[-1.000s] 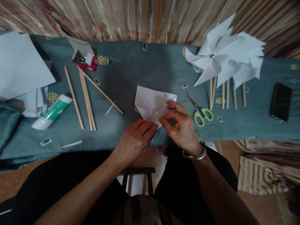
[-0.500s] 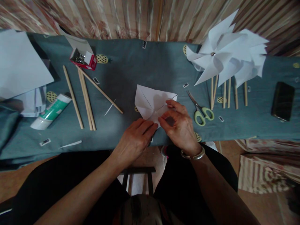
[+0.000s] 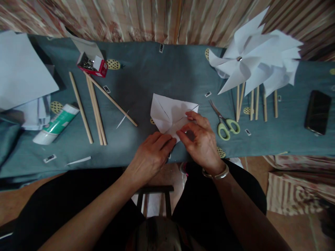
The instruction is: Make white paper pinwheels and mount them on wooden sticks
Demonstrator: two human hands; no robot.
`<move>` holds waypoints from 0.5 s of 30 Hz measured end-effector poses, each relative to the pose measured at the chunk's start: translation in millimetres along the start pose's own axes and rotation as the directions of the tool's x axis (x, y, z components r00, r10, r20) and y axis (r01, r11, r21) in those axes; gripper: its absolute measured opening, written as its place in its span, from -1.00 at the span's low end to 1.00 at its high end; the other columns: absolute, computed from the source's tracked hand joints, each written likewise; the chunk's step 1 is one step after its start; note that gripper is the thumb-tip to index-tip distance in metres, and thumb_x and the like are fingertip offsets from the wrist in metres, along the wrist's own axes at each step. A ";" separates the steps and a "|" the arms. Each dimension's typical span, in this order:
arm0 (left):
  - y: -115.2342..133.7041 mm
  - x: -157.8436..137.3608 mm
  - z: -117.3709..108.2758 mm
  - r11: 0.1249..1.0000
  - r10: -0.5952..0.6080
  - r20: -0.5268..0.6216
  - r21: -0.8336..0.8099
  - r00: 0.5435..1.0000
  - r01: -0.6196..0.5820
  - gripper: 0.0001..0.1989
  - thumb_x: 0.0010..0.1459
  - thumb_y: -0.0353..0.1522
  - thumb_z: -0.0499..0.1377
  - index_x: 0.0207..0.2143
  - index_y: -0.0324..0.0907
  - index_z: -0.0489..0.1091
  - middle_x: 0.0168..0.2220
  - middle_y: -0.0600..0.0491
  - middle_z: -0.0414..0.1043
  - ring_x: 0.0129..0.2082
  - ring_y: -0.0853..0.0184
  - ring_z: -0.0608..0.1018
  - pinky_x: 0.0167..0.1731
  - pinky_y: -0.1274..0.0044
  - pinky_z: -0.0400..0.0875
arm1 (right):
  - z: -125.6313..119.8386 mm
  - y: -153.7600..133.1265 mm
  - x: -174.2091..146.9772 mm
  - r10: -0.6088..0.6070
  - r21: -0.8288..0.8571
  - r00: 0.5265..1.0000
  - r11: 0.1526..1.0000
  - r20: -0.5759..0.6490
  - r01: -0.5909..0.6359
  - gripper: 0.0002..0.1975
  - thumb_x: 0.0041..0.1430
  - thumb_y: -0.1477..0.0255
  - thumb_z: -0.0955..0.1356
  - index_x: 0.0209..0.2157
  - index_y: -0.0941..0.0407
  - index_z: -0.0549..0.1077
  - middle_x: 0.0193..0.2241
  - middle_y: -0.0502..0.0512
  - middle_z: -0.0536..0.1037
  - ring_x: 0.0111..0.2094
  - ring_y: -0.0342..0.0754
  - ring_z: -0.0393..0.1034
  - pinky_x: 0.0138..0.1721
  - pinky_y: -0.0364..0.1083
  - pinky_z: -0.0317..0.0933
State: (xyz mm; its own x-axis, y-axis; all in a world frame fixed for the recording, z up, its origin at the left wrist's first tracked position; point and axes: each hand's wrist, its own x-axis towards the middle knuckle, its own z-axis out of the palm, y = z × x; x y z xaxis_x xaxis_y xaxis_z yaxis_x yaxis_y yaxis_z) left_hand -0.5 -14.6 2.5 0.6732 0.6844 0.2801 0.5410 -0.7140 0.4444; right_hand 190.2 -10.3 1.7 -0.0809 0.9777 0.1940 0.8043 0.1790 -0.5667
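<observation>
A white paper square (image 3: 163,111) with slits cut from its corners lies on the cloth in front of me. My left hand (image 3: 157,148) grips its near edge, fingers pressed together. On its right side, my right hand (image 3: 197,137) pinches the paper between thumb and fingers, and a silver bracelet circles that wrist. The paper's near corner is partly hidden by my fingers. Just right of my right hand lie scissors (image 3: 227,126) with green handles. To the left, a thin wooden stick (image 3: 112,101) slants over a narrow paper sliver (image 3: 121,120).
Finished paper pinwheels (image 3: 239,69) on sticks lie at the right, beside a dark phone (image 3: 317,112). At the left are a red box of metal fasteners (image 3: 98,71), several wooden sticks (image 3: 81,108), a green-and-white glue tube (image 3: 56,124) and white paper sheets (image 3: 24,73).
Both hands keep almost the same hold on the paper square. The view has shifted very slightly; nothing else has visibly moved.
</observation>
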 end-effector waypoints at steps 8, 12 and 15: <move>0.2 0.7 -0.4 1.000 0.001 -0.004 0.011 1.000 -0.001 -0.75 0.27 -0.52 0.09 -0.03 -0.38 0.43 -0.13 -0.14 0.50 -0.17 0.17 0.46 -0.18 0.36 0.52 | -0.5 -0.2 -0.6 -0.011 -0.004 1.000 1.000 0.002 0.011 -0.93 0.20 0.40 0.39 -0.38 0.08 0.50 0.10 0.18 0.45 0.07 0.13 0.37 0.14 0.16 0.27; -0.3 0.8 0.3 1.000 -0.010 -0.002 0.017 1.000 0.010 -0.75 0.29 -0.51 0.07 -0.02 -0.35 0.43 -0.12 -0.13 0.50 -0.16 0.18 0.47 -0.19 0.36 0.52 | 0.0 -1.0 -1.8 -0.020 -0.018 1.000 1.000 0.000 0.020 -0.94 0.21 0.40 0.38 -0.34 0.07 0.49 0.13 0.18 0.42 0.09 0.13 0.35 0.15 0.14 0.25; 0.0 0.7 0.4 1.000 -0.017 0.000 0.006 1.000 0.017 -0.76 0.29 -0.50 0.08 -0.03 -0.36 0.42 -0.13 -0.14 0.50 -0.16 0.18 0.48 -0.19 0.35 0.52 | 0.8 -3.5 -2.8 -0.065 -0.021 0.998 0.998 -0.015 0.065 -0.93 0.26 0.43 0.33 -0.28 0.07 0.48 0.14 0.18 0.40 0.11 0.12 0.34 0.17 0.14 0.24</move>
State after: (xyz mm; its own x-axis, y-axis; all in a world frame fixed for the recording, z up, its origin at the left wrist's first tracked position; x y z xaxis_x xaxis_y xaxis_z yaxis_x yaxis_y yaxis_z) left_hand 0.2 -14.1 2.3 0.6640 0.6964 0.2724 0.5554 -0.7032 0.4439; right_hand 187.1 -13.6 2.5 -0.1243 0.9622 0.2424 0.8095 0.2396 -0.5360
